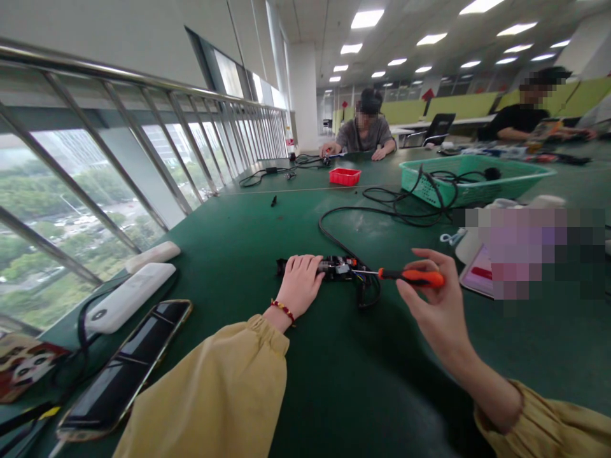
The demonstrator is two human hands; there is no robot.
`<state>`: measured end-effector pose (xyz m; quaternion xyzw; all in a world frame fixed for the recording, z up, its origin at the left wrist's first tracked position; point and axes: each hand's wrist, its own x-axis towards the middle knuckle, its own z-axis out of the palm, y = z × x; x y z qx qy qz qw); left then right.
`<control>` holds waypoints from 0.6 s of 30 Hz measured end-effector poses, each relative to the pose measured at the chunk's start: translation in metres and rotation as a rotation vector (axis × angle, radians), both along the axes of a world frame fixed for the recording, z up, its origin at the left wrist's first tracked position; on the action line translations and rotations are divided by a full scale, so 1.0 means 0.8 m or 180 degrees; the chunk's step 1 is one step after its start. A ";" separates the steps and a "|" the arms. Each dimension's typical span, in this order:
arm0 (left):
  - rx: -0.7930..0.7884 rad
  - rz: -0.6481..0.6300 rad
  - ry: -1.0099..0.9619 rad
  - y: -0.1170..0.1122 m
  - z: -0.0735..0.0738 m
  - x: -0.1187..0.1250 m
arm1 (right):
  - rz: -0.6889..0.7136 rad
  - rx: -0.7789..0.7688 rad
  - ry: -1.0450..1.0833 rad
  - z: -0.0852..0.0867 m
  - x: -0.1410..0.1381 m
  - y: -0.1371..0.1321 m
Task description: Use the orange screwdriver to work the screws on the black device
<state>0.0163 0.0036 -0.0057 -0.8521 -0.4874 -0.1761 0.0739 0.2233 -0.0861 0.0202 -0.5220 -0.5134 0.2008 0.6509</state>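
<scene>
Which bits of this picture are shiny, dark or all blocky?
Head view: ceiling lights glow white, black phone shows pale reflections; head view: soft shadow on the green table near the right hand; head view: blocky squares cover several patches.

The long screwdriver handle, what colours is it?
The long screwdriver handle is orange and black, best in the head view.

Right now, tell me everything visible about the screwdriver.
The screwdriver has an orange and black handle, probably plastic, and a slim, bright metal shaft. It appears roughly horizontal, pointing at the exposed innards of the black corded device. The right hand curves around the handle; how firmly is unclear, as is tip contact.
</scene>
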 end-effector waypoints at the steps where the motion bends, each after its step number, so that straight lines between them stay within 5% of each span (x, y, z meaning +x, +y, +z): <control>1: 0.0004 -0.0002 -0.0003 0.000 0.000 0.000 | 0.0006 -0.0103 -0.0008 -0.001 0.000 0.000; 4: -0.0019 0.0004 0.0016 -0.001 0.001 0.000 | 0.0013 -0.0446 -0.0098 -0.003 0.002 0.001; 9: -0.0049 0.0014 0.0025 -0.001 0.002 0.001 | -0.0101 -0.0032 -0.0041 0.000 0.002 0.001; 13: -0.0031 0.0019 0.0021 -0.001 0.002 0.000 | -0.0001 -0.0575 -0.0168 0.005 0.001 0.000; 18: 0.0003 -0.0006 0.0001 -0.001 0.000 0.000 | 0.0060 -0.0101 -0.0101 0.006 0.001 0.001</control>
